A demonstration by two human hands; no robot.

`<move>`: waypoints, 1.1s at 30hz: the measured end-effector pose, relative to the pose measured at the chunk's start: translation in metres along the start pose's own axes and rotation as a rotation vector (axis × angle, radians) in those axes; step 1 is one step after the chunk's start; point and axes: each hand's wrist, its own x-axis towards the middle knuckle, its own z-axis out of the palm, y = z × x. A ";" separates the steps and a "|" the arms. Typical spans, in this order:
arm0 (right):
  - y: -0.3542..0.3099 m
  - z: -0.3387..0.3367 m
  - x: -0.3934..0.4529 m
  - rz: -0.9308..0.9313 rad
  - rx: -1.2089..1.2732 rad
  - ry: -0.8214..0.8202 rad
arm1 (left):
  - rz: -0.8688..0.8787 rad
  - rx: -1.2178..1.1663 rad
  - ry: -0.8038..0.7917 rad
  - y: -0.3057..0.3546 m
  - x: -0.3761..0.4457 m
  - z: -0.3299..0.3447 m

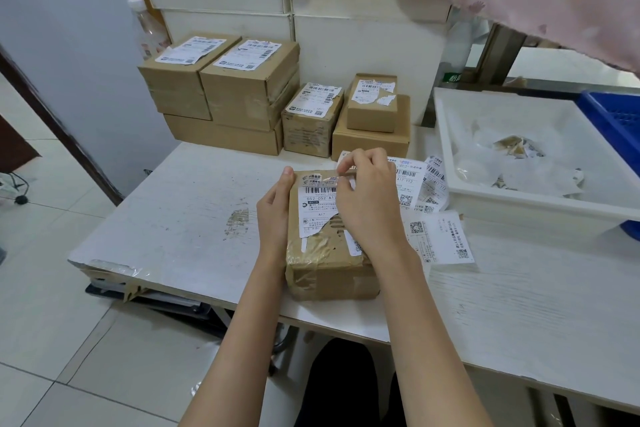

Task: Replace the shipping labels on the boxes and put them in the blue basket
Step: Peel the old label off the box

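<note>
Holding: left hand (274, 215) lies along the left side of the cardboard box (329, 253), thumb up at its far corner, fingers out of sight behind the box edge, so how tightly it grips cannot be told.
Peeling: right hand (369, 204) pinches a torn strip of the old label (317, 204) at the far edge of the box; the hand covers the label's right half.
Box: sits on the white table (180, 218) near its front edge, taped and creased, label partly torn away.
Loose labels (440, 236): lie on the table just right of the box, partly hidden under the right wrist.
Stacked boxes (242, 94): at the back of the table, all with labels, some ragged.
White tray (519, 208): right of the labels, holding crumpled scraps hard to make out.
Blue basket (613, 121): behind the tray, cut off by the right edge.
</note>
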 end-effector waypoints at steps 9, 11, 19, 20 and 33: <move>-0.001 -0.002 0.000 0.016 0.018 -0.006 | -0.002 -0.005 0.019 0.000 0.001 0.000; -0.001 -0.002 0.000 0.009 0.010 -0.007 | -0.003 -0.014 0.014 0.000 0.001 0.000; 0.001 0.000 0.001 0.021 -0.025 -0.017 | 0.005 -0.008 0.011 -0.001 0.001 0.000; 0.001 0.000 0.001 0.021 -0.028 -0.019 | 0.004 -0.014 0.009 -0.001 0.001 0.000; 0.001 0.001 0.002 0.031 0.004 0.009 | 0.008 0.011 -0.010 0.000 0.000 0.000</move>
